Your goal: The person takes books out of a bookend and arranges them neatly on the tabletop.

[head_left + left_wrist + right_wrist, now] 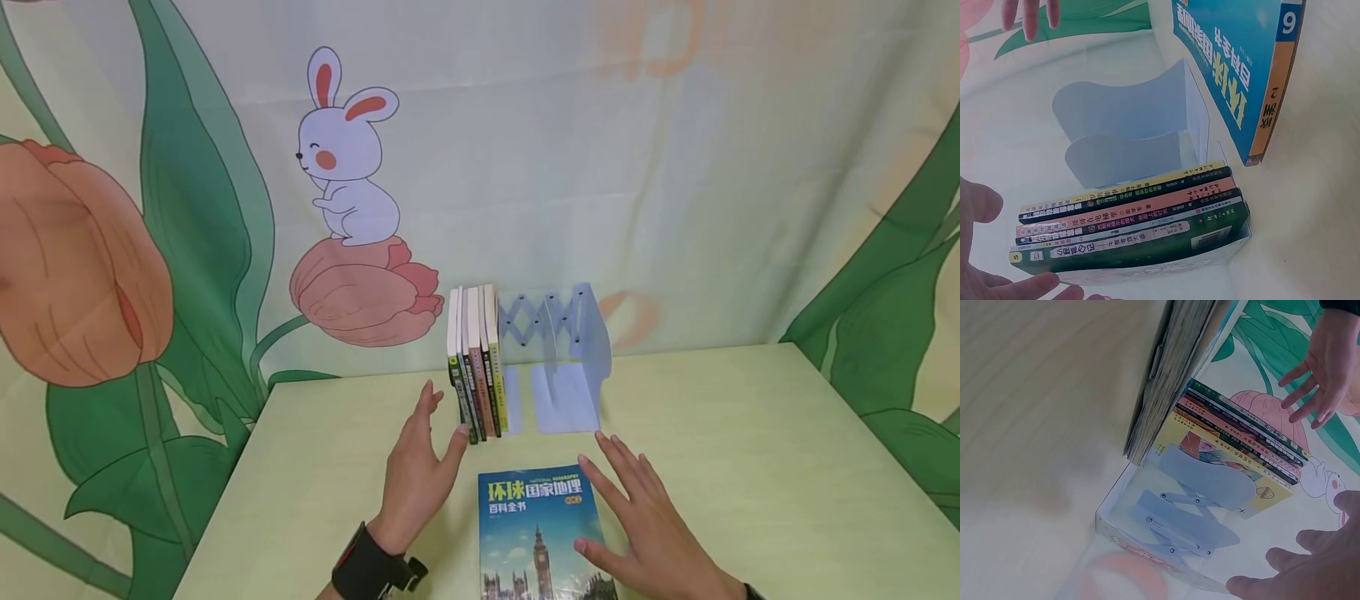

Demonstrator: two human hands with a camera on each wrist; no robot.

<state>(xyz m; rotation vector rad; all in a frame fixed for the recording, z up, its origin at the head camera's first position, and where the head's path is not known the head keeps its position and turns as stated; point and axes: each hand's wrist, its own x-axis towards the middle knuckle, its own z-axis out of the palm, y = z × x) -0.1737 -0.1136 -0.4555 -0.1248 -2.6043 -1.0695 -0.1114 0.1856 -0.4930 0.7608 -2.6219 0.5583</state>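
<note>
A thick blue book (pixel 536 508) with Chinese lettering and a clock tower on its cover lies face up at the near middle of the table. My left hand (pixel 422 471) is held up at its left, fingers extended and thumb apart, holding nothing. On the other side, my right hand (pixel 651 529) spreads its fingers over or beside the book's right edge; contact cannot be told. Behind the book, several thin books (pixel 480 367) stand upright in the left end of a pale blue expandable book rack (pixel 567 408). Their spines (pixel 1129 219) show in the left wrist view.
The rack's right side panel (pixel 595 337) and a divider stand to the right of the thin books. A pale yellow-green tabletop (pixel 750 450) extends to both sides. Behind it hangs a cloth backdrop (pixel 487 167) printed with tulips and a rabbit.
</note>
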